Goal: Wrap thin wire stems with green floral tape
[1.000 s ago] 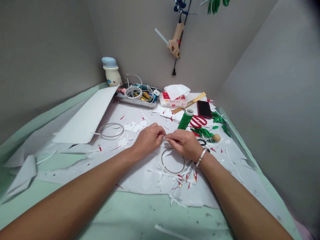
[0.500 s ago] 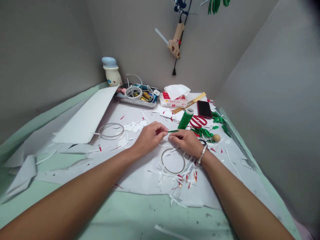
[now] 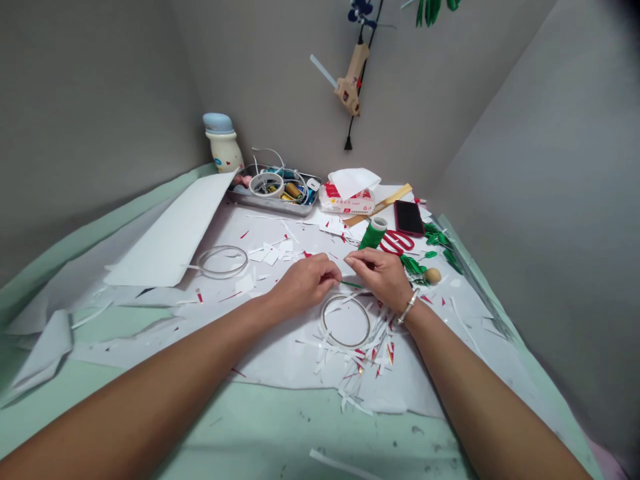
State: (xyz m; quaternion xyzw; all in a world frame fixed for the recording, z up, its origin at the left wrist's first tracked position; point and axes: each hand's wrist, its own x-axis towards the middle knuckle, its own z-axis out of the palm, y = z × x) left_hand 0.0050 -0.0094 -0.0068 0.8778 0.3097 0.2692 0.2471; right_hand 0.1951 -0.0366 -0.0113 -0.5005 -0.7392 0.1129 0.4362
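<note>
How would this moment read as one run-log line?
left grip: holding thin green strip | right grip: close by, hold unclear | beyond right grip: green spool

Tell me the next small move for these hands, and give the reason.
Probably lower the right hand's fingertips to steady the thin green strip: it sticks out from the left hand's fingertips toward the right, while the right fingertips sit above it, apart from the left hand. Whether they hold any thread is too small to tell.
</note>
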